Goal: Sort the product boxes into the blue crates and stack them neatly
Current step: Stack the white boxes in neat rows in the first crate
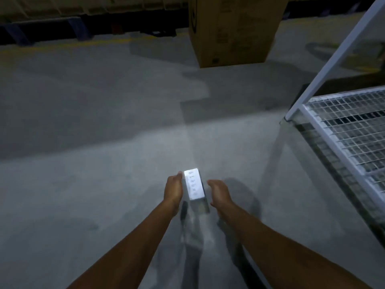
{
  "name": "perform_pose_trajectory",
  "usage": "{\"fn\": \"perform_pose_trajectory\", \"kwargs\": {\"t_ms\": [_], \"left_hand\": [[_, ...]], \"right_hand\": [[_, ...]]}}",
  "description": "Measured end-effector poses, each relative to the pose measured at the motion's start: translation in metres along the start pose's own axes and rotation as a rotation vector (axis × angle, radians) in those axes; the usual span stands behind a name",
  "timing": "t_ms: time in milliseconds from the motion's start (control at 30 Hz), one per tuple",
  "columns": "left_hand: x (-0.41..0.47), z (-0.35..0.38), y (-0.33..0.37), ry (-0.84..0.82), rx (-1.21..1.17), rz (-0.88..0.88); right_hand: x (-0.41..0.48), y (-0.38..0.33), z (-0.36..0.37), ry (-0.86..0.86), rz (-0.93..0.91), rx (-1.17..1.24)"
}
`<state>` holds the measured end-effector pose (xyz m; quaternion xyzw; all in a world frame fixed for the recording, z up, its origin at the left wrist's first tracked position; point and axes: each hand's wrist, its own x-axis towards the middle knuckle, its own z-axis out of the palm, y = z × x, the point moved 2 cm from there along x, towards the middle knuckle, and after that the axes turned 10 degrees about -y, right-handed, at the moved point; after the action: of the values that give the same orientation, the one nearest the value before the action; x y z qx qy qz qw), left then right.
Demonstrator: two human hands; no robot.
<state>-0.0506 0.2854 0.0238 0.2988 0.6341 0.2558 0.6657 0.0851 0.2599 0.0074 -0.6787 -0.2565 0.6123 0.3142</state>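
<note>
Head view.

Left hand [174,189]: lower centre of frame, palm turned inward, fingers extended and flat against the left side of the white box [194,184]; open, pressed to the box rather than wrapped around it. Bare forearm running down to the lower left edge.

Right hand [219,191]: lower centre, just right of the box, fingers loosely curved and spread, palm facing the box; open, with a narrow gap to the box's right side, contact not certain owing to blur. Bare forearm running to the lower right corner.

White box: small, oblong, brightly lit top face with faint dark print, unreadable. Placed between the two hands, long axis pointing away up the frame, above the floor [93,132]. Whether resting on anything, not discernible; blurred pale and dark streaks directly below it.

Floor: grey concrete, filling most of frame, broad shadows across the middle.

Cardboard carton [235,30]: large, brown, upper centre, standing on the floor, well apart from the hands.

Wire-mesh cart [343,130]: right edge of frame, pale metal frame with a slanting post rising to the upper right, grid panel below.

Dark rack or pallet base [48,28]: upper left, along the far edge, dim and indistinct.
</note>
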Motion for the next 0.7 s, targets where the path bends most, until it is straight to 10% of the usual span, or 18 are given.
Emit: {"fn": "perform_pose_trajectory", "kwargs": {"t_ms": [300,700], "left_hand": [[-0.007,0.014,0.009,-0.020,-0.254,-0.109],[-0.244,0.041,0.205,-0.227,-0.223,-0.171]], "right_hand": [[0.010,0.003,0.019,-0.045,-0.002,-0.263],[-0.246,-0.190,-0.029,0.177,-0.009,-0.206]]}}
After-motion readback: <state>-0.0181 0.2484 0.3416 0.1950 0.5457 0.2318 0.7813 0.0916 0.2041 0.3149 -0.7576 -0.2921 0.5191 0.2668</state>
